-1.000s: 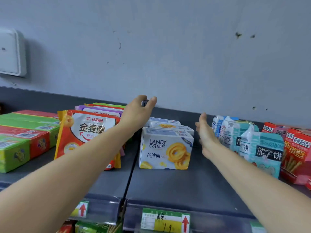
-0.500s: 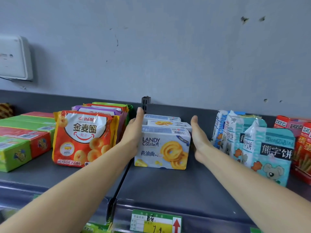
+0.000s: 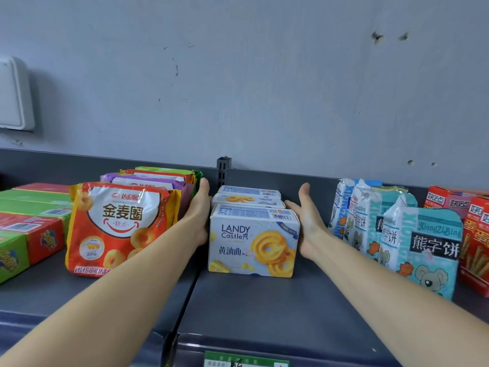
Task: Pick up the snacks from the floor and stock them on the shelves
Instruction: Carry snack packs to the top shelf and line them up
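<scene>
Wall: grey-blue, scuffed, rising behind a dark grey shelf (image 3: 264,300); white box (image 3: 13,94) mounted far left.
Cookie boxes: three white LANDY Castle boxes in a row front to back, mid-shelf; front box (image 3: 254,242) upright, label facing near.
Left hand (image 3: 198,213): fingers straight and together, palm flat against the left side of the front box, squeezed between it and the snack bags.
Right hand (image 3: 307,221): flat and spread, not gripping; heel of palm touching the right side of the front box, fingers angled away toward the far end.
Left neighbours: orange snack bag (image 3: 116,229) at front of a bag row; green and red cartons (image 3: 29,234) further left.
Right neighbours: teal bear-biscuit bags (image 3: 428,247), apart from the boxes; red stick-biscuit boxes (image 3: 476,234) at right edge.
Price tag (image 3: 246,361): green, on the shelf's near lip.
</scene>
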